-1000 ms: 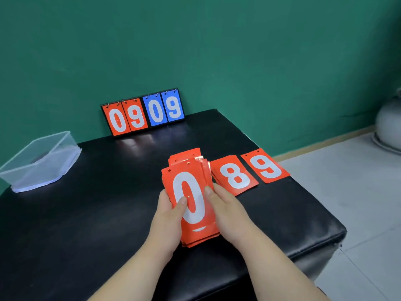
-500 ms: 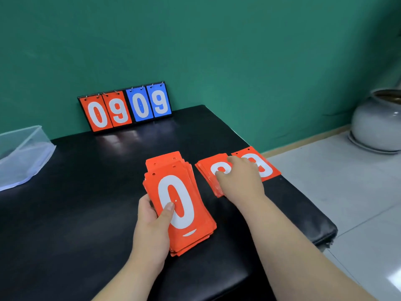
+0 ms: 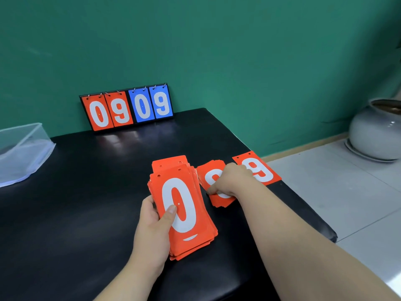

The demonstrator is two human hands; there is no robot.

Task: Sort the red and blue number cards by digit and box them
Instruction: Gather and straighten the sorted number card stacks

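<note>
Head view:
- L grip (image 3: 152, 227) holds red 0 stack (image 3: 184, 205) just over table (image 3: 86, 192). Thumb on top card's digit, fingers under stack's left edge.
- R grip (image 3: 230, 181) just right of 0 stack. Fingers curled over smaller red pile (image 3: 219, 200), thumb at pile's near-left edge. Hand hides most of digit.
- Red 9 card (image 3: 260, 170) flat, further right of stack, by table edge.
- Behind stack, at green wall: scoreboard (image 3: 128, 108), reads 0 9 red, 0 9 blue.
- Far left of stack: clear box (image 3: 23, 148), partly out of frame.
- Far right, on floor: grey pot (image 3: 375, 131).
</note>
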